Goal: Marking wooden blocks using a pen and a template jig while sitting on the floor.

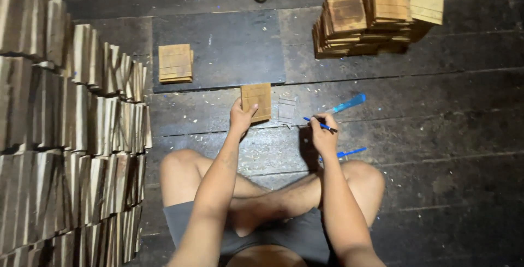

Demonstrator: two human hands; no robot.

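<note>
My left hand (241, 118) grips small wooden square (256, 102), lower edge on floor (436, 136). Right hand (324, 134) pinches blue pen (321, 124). Grey template (287, 110) lies between. Marked-looking stack (376, 19) far right, few near dark board (218, 49); big wall of pieces (71, 136) left looks untouched.

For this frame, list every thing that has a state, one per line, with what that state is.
left hand: gripping the wooden tile
wooden tile: held, tilted up off the floor
right hand: holding the blue pen
blue pen: held, tip toward the tile
small tile stack: lying flat on the dark board
large tile pile: stacked unevenly
grey template: flat on floor
</note>
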